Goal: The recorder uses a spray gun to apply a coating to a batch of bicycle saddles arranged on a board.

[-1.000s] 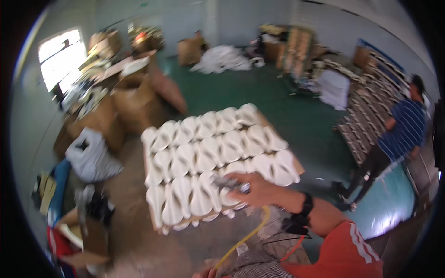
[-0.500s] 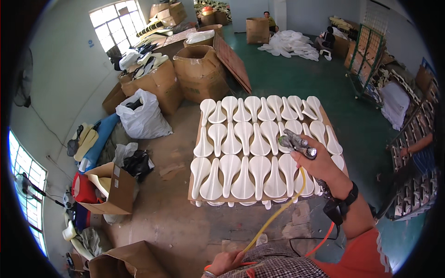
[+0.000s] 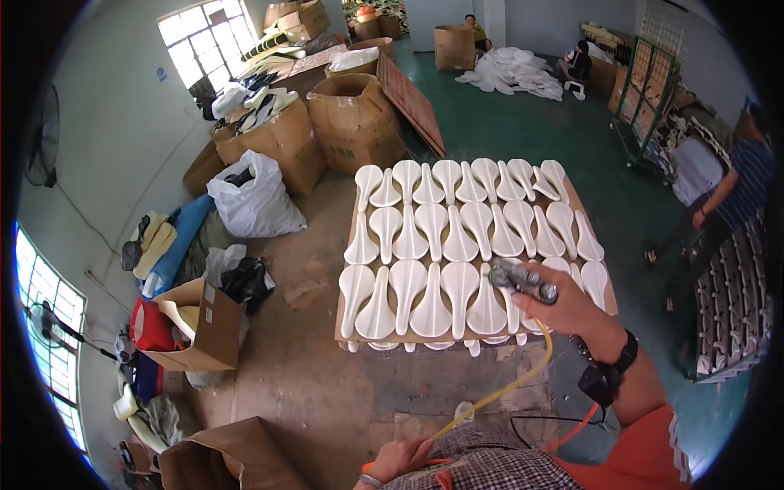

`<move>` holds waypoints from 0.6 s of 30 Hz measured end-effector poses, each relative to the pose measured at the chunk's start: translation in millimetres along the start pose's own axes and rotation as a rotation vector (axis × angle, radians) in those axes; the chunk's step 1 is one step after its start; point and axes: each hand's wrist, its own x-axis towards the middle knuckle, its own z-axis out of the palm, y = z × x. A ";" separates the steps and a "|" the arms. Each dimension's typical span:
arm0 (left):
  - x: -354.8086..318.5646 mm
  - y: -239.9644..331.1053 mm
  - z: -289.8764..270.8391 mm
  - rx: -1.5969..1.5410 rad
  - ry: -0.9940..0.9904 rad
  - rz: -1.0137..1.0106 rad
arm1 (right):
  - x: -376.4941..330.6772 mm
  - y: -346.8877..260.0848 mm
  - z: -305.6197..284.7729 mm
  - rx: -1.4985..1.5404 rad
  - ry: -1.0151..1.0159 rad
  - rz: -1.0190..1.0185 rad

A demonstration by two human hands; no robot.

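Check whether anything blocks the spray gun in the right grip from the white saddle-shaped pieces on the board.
Nothing visible stands between the spray gun in the right grip and the white pieces. The yellow hose trails on the near side, toward the left grip.

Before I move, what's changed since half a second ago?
The right hand, holding the grey metal tool, has drawn slightly nearer the body; the striped-shirted co-worker has moved farther away at right. Left hand still holds the yellow hose; white saddle-shaped pieces lie unchanged.
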 end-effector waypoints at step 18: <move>-51.9 -17.5 11.9 0.036 -0.054 0.136 | -86.4 -39.0 45.0 -0.011 0.031 0.068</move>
